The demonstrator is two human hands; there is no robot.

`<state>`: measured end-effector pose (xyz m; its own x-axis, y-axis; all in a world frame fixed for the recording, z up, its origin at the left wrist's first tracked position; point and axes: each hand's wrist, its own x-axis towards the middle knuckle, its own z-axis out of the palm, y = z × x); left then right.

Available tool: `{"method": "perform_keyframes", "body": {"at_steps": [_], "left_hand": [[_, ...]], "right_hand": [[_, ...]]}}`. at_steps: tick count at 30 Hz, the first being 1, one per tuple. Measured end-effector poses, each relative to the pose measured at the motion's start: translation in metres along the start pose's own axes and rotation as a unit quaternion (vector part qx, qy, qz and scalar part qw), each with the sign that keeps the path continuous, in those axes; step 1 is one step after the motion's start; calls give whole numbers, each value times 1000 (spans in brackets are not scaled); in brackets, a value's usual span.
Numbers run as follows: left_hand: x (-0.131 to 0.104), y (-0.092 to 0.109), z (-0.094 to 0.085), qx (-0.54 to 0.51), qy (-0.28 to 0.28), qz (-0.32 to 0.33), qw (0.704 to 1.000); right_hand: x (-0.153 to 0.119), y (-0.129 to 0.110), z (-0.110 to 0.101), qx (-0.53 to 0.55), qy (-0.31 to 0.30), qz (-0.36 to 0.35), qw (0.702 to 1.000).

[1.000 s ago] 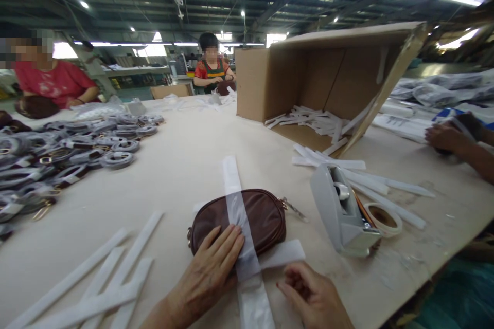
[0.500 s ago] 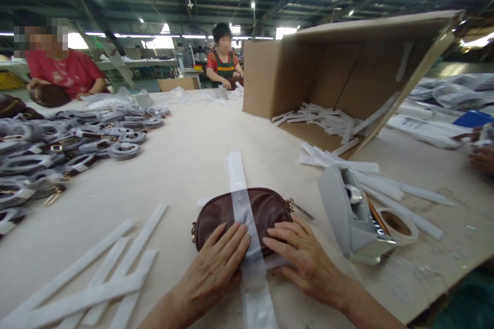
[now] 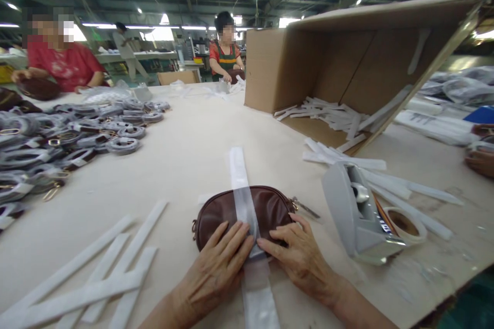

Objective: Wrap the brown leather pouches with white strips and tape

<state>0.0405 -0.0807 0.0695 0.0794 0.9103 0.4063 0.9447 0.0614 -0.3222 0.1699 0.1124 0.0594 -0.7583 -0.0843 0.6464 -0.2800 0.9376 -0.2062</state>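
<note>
Gleaming softly, the bag (brown) looks oval.

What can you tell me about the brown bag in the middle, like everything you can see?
The brown bag is small and oval, with a soft, slightly shiny, leather-like look and a raised edge. It seems closed. A metal ring shows at its left end, and a metal pull sticks out on the right. It lies on its side on the pale table. A whitish, see-through strip crosses its middle. The left hand and right hand rest their fingers on it.
</note>
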Motion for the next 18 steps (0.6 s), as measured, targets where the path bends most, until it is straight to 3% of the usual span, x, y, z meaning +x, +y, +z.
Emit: {"method": "perform_keyframes", "body": {"at_steps": [4, 18], "left_hand": [[-2, 2, 3, -27, 13, -15, 999], [-8, 2, 4, -58, 19, 37, 997]], "right_hand": [[-1, 1, 3, 4, 13, -4, 1000], [-6, 0, 3, -31, 10, -32, 999]]}}
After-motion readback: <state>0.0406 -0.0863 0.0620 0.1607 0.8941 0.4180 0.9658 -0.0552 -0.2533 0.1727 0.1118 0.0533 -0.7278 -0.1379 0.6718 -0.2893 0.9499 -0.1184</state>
